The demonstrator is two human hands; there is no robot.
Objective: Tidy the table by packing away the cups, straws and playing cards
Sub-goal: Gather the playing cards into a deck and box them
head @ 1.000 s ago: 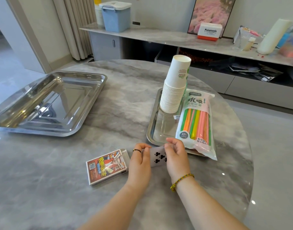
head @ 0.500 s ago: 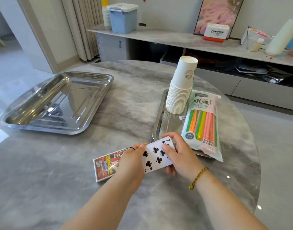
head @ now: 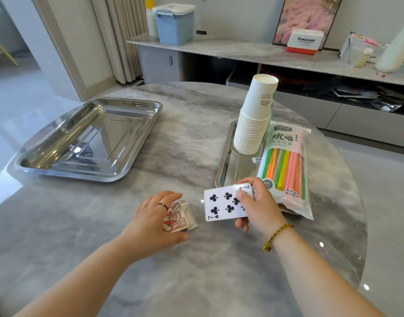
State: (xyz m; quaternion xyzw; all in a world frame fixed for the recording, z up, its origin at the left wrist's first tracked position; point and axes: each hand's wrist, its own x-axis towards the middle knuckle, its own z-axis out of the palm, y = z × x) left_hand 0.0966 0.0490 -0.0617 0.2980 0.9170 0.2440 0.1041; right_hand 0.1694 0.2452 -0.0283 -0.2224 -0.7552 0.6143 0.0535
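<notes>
Head view, low centre of the frame: the left hand arches over the red card box on the grey worktop, fingers and thumb curled round its edges. Just right of it, the playing cards, seven of clubs uppermost, are pinched in the right hand, thumb on the face, below the stacked cups and straws pack.

Blue lidded bin, Panasonic box, pink framed picture on sideboard, beige curtain
</notes>
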